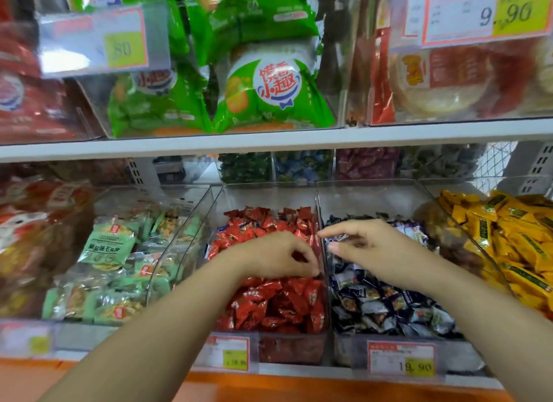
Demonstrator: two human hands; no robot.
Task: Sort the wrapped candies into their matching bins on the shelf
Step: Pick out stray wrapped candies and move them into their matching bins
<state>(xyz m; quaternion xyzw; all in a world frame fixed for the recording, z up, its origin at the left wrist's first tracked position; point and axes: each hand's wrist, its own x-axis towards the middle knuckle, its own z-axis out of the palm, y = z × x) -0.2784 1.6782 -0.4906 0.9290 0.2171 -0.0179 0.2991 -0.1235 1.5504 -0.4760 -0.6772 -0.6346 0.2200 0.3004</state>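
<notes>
A clear bin (pixel 270 196) in the middle of the lower shelf is full of red wrapped candies (pixel 278 306). To its right, a second clear bin (pixel 366 196) holds dark blue and white wrapped candies (pixel 386 307). My left hand (pixel 278 256) hovers over the red pile, fingers curled around a red candy (pixel 299 256). My right hand (pixel 368 246) reaches over the blue pile beside the divider wall, pinching a blue-and-white candy (pixel 336 238) between thumb and forefinger.
Left of the red bin stands a bin of green snack packs (pixel 110 249). Far right is a bin of yellow candies (pixel 514 240). Small bins of assorted candies (pixel 305 165) sit at the back. Price tags (pixel 401 361) hang on the shelf front. An upper shelf (pixel 269 141) carries green bags (pixel 263 93).
</notes>
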